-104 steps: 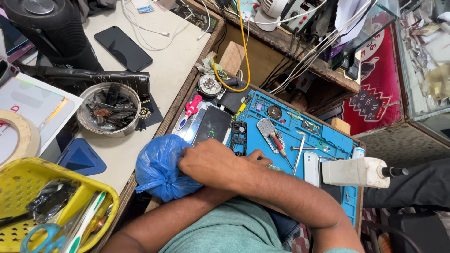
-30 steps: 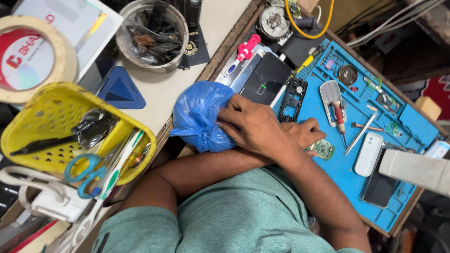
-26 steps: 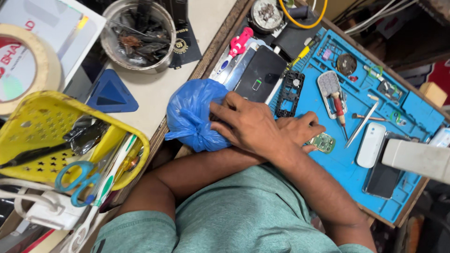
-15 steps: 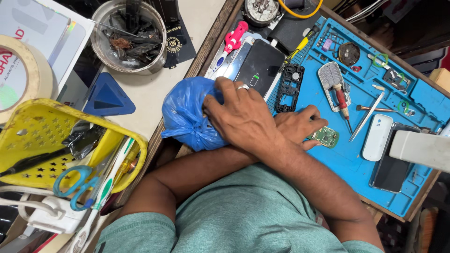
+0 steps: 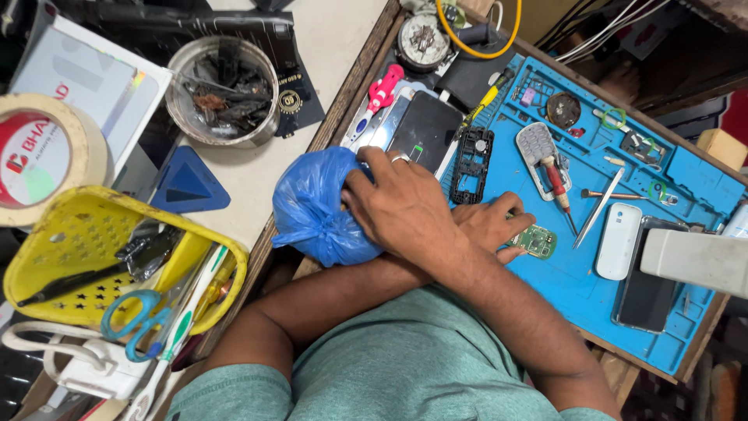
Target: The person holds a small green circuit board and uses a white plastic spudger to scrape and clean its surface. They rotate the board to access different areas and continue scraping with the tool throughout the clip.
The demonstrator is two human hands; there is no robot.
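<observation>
The blue work mat (image 5: 580, 288) was the landmark, lying across the right half of the surface (image 5: 327, 47). Left of the mat sat one yellow basket (image 5: 82, 234) holding one pair of blue-handled scissors (image 5: 128, 321) and a black pen. Farther left of the mat, at the edge of view, stood one roll of tape (image 5: 43, 152). One round metal bowl (image 5: 224, 90) of dark scraps stood up and left of the mat, with one blue triangular pick (image 5: 187, 181) below it.

At the mat's left edge one blue plastic bag (image 5: 315, 210) bulged, bunched shut. Just above the bag lay one dark phone (image 5: 425, 131) with one pink tool (image 5: 379, 92) beside it. On the mat lay one black phone frame (image 5: 471, 154), one grey keypad (image 5: 538, 144), one red-handled screwdriver (image 5: 559, 187), one pair of tweezers (image 5: 598, 206), one white phone cover (image 5: 619, 240) and one small green circuit board (image 5: 536, 240).

The forearms were crossed. The right hand (image 5: 405, 210) reached leftward over the other, palm down, fingers spread and curled onto the bag, its grip closed loosely on the bag's side. The left hand (image 5: 491, 226) lay underneath on the mat, touching the circuit board; the right wrist hid most of it, so I could not tell how far its grip was closed.
</observation>
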